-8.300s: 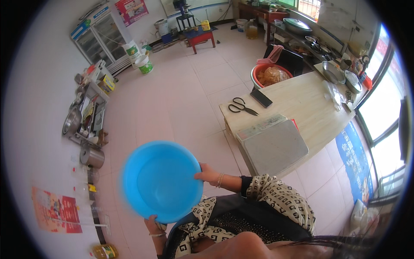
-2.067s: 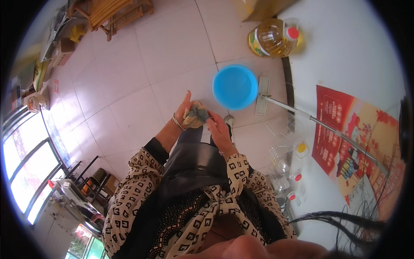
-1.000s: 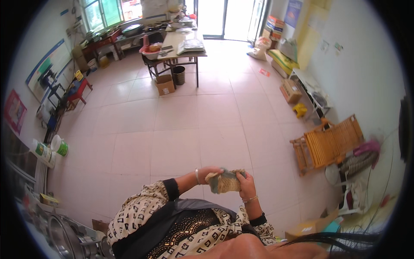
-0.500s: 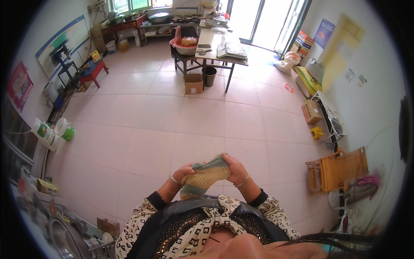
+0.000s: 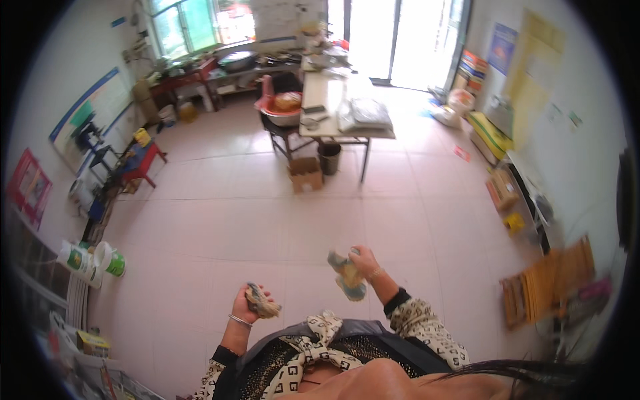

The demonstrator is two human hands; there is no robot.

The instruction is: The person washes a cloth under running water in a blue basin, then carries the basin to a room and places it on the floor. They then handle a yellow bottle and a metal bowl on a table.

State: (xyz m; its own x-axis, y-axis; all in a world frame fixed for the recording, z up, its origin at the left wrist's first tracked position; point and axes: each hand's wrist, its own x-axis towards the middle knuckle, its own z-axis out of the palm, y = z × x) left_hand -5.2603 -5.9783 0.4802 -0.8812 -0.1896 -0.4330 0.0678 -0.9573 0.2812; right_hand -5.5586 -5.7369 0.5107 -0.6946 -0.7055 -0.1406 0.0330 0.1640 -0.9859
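Holding one crumpled cloth in each fist, I stand over a pink tiled floor [image 5: 247, 227], my hands well apart in front of my body. The fingers of my left hand [image 5: 244, 305] are curled around the left cloth [image 5: 264, 303], beige and grey, its long axis slanting from my upper left down to the right, the loose end pointing back toward my body. My right hand [image 5: 365, 263] has thumb and fingers clamped on an edge of the right cloth [image 5: 348, 270], blurred, beige and blue-grey; its length also slants, one end pointing forward and left, the other hanging toward me. Ahead stand a pale table [image 5: 328, 88] and a cardboard box [image 5: 307, 179].
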